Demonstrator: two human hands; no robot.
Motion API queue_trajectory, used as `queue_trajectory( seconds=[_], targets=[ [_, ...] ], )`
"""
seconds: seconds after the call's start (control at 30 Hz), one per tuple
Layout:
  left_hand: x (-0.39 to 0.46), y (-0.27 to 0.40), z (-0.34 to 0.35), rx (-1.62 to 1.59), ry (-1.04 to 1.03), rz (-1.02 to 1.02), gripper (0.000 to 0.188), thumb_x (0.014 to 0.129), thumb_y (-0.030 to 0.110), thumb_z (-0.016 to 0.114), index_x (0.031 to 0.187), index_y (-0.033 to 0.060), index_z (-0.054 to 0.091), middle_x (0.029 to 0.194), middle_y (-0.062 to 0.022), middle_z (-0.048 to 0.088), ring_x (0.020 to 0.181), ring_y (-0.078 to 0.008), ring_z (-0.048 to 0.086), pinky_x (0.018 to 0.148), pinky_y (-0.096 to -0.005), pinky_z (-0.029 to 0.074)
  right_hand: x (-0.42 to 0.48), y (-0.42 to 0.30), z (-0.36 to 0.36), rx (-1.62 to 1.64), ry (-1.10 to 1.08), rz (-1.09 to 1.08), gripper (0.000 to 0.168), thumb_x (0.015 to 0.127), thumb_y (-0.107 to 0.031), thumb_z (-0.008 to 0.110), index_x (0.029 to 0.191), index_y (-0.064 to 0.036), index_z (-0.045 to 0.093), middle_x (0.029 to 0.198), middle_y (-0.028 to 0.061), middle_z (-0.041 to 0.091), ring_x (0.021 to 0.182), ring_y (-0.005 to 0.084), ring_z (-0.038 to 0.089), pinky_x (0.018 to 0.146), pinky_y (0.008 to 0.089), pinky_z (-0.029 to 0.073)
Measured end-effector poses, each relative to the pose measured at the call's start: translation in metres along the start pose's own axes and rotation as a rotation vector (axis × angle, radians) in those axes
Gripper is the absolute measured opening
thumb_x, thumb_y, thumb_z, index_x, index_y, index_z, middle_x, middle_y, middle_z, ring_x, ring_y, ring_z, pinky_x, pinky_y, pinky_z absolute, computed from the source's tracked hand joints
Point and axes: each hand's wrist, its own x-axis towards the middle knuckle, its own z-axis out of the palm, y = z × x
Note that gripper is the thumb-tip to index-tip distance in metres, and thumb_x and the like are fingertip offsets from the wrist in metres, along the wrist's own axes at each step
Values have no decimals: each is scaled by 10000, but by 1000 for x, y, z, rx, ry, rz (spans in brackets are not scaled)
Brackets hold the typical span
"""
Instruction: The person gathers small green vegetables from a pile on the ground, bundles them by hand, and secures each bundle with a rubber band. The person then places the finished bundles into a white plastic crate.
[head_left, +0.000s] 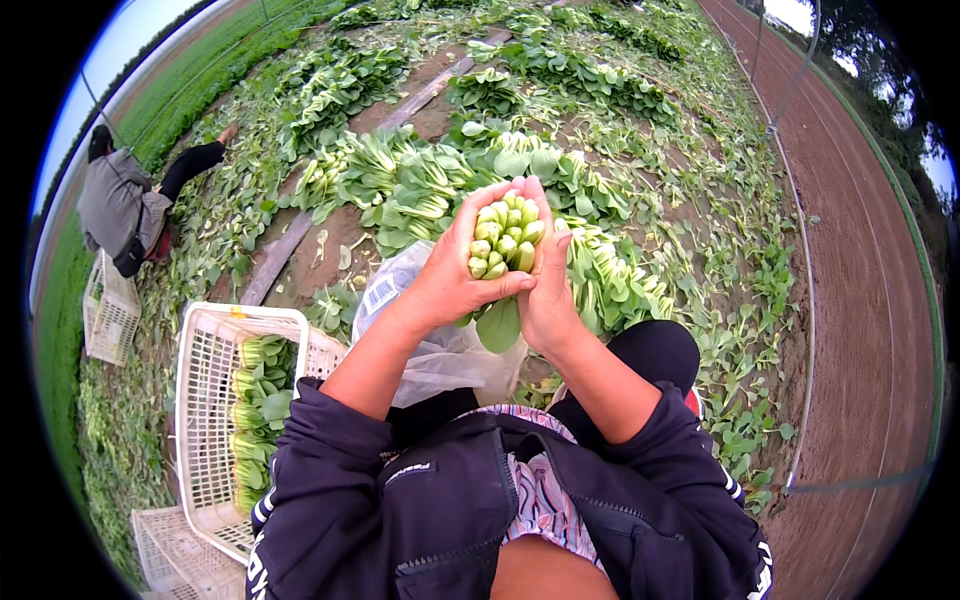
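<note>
Both my hands cup a bundle of bok choy (507, 234), its pale cut stem ends facing up towards me and green leaves hanging below. My left hand (466, 259) wraps the bundle from the left, its thumb across the near side. From the right, my right hand (551, 289) presses against the bundle with the fingers pointing away from me. Under my left forearm lies a clear plastic bag (450, 367) bearing a printed label. Rows of picked bok choy (420, 184) lie on the soil just beyond my hands, and more (611, 277) lie to the right.
At my left, a white plastic crate (202, 420) holds stacked bok choy (259, 420). More crates (176, 547) stand behind it. A person (120, 199) sits at the far left near another crate (112, 319). A wooden board (277, 259) lies on the soil; a pale pipe (796, 247) runs along the right.
</note>
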Motion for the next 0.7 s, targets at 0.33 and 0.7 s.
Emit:
queue_trajectory(
  seconds=[0.33,0.7],
  targets=[
    [-45,3,-120,654,-23,-97,848,646,189,818,1384,113,408,1219,-143,580,1118,-335,563,932,-407,454,22,78,68,-368,-329,230,1202,795,-758,494,1464,7,-150,1510,207,219,1415,323,187,1148,409,97],
    [-54,-41,-54,496,-49,-234,1132,647,151,829,1513,130,101,1159,-137,593,1025,-316,616,900,-383,475,8,19,-38,-713,48,-104,974,892,-724,266,1469,53,170,1495,206,294,1403,325,242,1140,422,124]
  ],
)
